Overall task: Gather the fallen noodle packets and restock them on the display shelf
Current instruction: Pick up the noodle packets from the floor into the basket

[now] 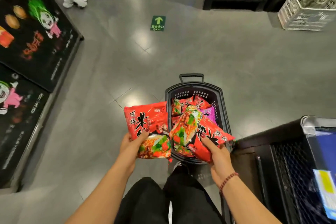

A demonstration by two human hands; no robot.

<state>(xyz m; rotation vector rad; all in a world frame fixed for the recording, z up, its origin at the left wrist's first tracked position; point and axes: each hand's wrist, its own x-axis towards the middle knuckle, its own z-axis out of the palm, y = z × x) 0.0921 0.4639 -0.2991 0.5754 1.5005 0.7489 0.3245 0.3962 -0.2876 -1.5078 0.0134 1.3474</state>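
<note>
noodle packets (pixel 147 123): red, black+white script, orange/green food pic
basket (pixel 222 107): black, slotted
exit sticker (pixel 158 23): green w/ arrow
crate (pixel 305 14): white lattice
bracelet (pixel 228 181): dark-red beads
floor (pixel 200 51): grey

1. Even, fairly bright overhead light; pale glare patches on the floor (pixel 236 56) ahead of the left hand (pixel 130 144).
2. Edges far outside the right hand (pixel 219 158) bend and smear; near both hands detail is crisp.
</note>
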